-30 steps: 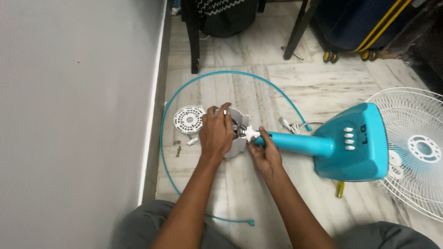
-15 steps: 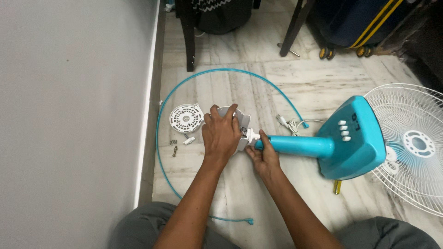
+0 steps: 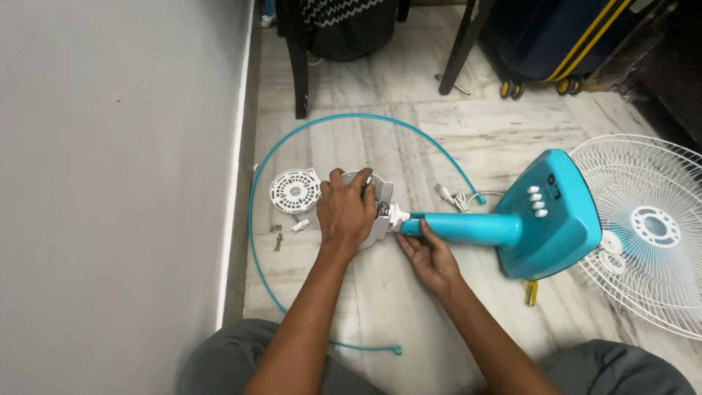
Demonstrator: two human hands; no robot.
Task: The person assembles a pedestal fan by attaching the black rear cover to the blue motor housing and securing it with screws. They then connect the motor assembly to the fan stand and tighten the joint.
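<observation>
A turquoise fan stand (image 3: pixel 468 227) lies on the marble floor, its wide base (image 3: pixel 552 216) with white buttons at the right. My left hand (image 3: pixel 344 212) grips the white motor housing (image 3: pixel 376 212) at the stand's left end. Just below the stand's neck and its white joint (image 3: pixel 398 217), my right hand (image 3: pixel 431 256) rests with its fingers loosely apart, touching the neck from underneath.
A white round vented cover (image 3: pixel 295 190) and loose screws (image 3: pixel 276 235) lie left of the housing. A thin turquoise ring (image 3: pixel 365 117) circles the work area. A white wire fan guard (image 3: pixel 651 227) lies at the right, a yellow-handled screwdriver (image 3: pixel 531 292) beneath the base, a white plug (image 3: pixel 453 197) behind.
My right hand has let go of the stand's neck and dropped slightly below it. The stand has tilted a little. My left hand stays on the motor housing.
</observation>
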